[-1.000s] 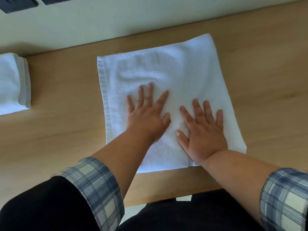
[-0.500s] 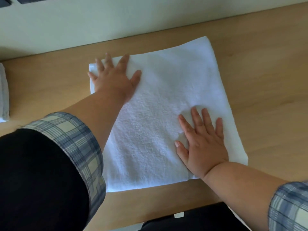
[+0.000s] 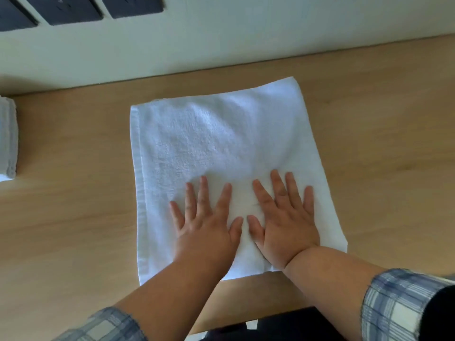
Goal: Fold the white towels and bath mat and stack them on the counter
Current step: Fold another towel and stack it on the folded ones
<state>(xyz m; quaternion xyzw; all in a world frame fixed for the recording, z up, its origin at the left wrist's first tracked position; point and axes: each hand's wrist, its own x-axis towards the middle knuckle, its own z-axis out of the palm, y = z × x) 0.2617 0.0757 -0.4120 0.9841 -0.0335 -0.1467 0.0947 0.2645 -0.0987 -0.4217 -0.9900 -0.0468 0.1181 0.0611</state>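
Note:
A white towel [image 3: 216, 143] lies flat as a rough square on the wooden counter [image 3: 73, 217], its hemmed edge on the left. My left hand [image 3: 205, 225] presses flat on the towel's near half, fingers spread. Beside it, thumbs almost touching, my right hand [image 3: 285, 222] also lies flat on the towel with straight fingers. A stack of folded white towels [image 3: 7, 141] sits at the counter's far left edge of view, mostly cut off.
A pale wall [image 3: 221, 40] runs along the back of the counter, with dark panels [image 3: 73, 8] at the top left. The counter's front edge crosses just below my forearms. Bare wood lies to the left and right of the towel.
My left hand has slid from the towel's far left corner back to the near middle, beside my right hand. The right hand stayed in place on the towel.

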